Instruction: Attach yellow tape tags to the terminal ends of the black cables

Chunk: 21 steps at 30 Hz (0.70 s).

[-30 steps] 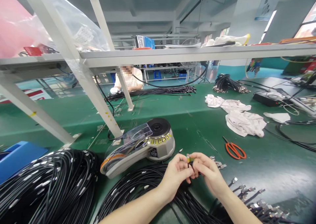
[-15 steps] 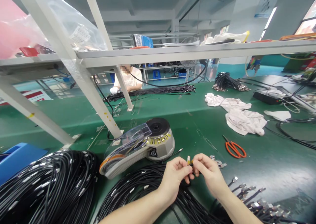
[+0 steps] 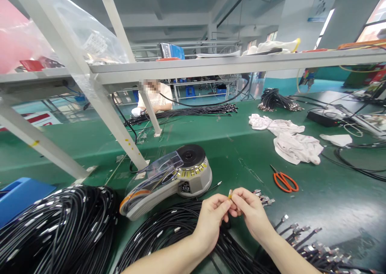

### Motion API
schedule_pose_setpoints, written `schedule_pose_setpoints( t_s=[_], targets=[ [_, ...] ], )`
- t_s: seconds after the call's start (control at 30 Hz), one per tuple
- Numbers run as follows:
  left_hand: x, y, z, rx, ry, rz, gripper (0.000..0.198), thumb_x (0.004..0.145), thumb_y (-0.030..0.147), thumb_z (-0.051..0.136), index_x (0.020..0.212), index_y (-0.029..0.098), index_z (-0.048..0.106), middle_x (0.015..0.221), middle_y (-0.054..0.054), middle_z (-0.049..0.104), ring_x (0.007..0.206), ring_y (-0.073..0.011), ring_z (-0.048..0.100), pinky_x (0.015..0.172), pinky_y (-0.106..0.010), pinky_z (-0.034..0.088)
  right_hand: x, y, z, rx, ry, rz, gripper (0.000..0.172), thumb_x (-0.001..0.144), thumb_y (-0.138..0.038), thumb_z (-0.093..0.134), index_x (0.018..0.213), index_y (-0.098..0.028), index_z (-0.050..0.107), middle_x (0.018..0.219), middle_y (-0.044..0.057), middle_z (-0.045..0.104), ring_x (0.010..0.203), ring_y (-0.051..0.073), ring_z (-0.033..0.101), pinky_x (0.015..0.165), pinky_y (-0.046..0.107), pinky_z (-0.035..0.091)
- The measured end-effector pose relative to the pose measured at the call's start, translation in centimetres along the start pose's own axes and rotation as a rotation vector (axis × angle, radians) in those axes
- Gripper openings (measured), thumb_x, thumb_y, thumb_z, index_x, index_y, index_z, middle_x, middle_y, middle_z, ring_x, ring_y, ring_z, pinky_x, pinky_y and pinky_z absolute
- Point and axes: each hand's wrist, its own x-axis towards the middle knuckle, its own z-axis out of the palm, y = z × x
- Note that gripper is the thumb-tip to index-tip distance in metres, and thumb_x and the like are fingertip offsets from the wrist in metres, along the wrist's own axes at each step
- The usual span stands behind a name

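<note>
My left hand (image 3: pixel 210 218) is closed in a pinch on a black cable whose small metal connector end (image 3: pixel 230 192) points up between my fingertips. A bit of yellow tape shows just below the connector. My right hand (image 3: pixel 252 210) pinches at the same spot, its fingertips against the yellow tape and touching my left fingers. Most of the tape is hidden by the fingers. Below both hands spreads a bundle of black cables (image 3: pixel 163 225). Just beyond, to the left, stands a round grey tape dispenser (image 3: pixel 196 181) with short yellow strips around its rim.
Orange-handled scissors (image 3: pixel 285 181) lie to the right, with white gloves (image 3: pixel 297 147) behind them. Coiled black cables (image 3: pixel 60 225) fill the left front; cable ends with connectors (image 3: pixel 313 246) lie at right. A shelf (image 3: pixel 211 64) crosses above. Across the table sits a person (image 3: pixel 158 99).
My right hand has moved slightly left, closer against my left fingers, and less of the yellow tape shows. The camera view has shifted a little.
</note>
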Motion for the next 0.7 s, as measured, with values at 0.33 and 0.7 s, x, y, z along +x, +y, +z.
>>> schedule_pose_setpoints(
  t_s=[0.33,0.7],
  targets=[
    [0.4,1.0,-0.6,-0.033,-0.193,-0.147,0.026,0.068,0.036,0.065,0.062,0.01,0.062,0.066,-0.008,0.062,0.049,-0.0086,0.048,0.049,-0.022,0.028,-0.1,-0.2,0.0,0.167,-0.126,0.079,0.025,0.079,-0.035,0.061,0.067,-0.017,0.049,0.047,-0.005,0.049,0.042,0.011,0.05,0.045,0.022,0.034],
    [0.9,0.9,-1.4,-0.067,-0.456,-0.292,0.033,0.062,0.041,0.068,0.061,0.01,0.06,0.057,-0.006,0.059,0.042,-0.0087,0.048,0.043,-0.022,0.03,-0.3,-1.9,-0.9,-0.056,-0.312,-0.066,0.022,0.077,-0.039,0.061,0.07,-0.018,0.063,0.07,0.0,0.049,0.053,0.014,0.056,0.057,0.03,0.046]
  ],
)
